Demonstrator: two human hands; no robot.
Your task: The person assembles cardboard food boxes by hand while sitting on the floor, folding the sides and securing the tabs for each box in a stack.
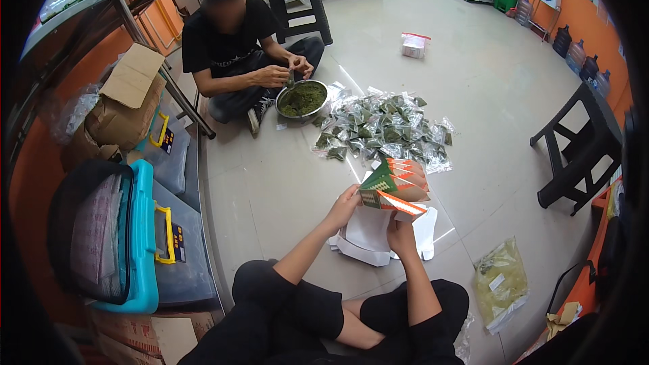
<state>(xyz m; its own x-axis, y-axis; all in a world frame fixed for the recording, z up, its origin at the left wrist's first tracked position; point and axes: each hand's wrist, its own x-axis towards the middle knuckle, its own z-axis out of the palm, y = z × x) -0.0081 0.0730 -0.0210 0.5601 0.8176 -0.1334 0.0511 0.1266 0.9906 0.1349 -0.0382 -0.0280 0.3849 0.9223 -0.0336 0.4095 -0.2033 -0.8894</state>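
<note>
My left hand (pixel 347 204) is closed on the green end of a fanned bundle of printed cartons (pixel 400 182), coloured green, orange and brown, which look flat and folded. Just below the bundle's near edge, my right hand (pixel 400 230) is closed, its fingers partly hidden; what it grips, if anything, is unclear. Beneath both hands lies a stack of flat white card pieces (pixel 365 230) on the floor. Beyond the cartons spreads a heap of small clear bags (pixel 389 125) with dark green contents.
Opposite me a seated person (pixel 230 47) works over a steel bowl (pixel 301 100) of chopped greens. Storage boxes (pixel 177 250) line the left. A black stool (pixel 581 149) and a yellowish plastic bag (pixel 501 282) are at right. A small packet (pixel 414 45) lies farther off.
</note>
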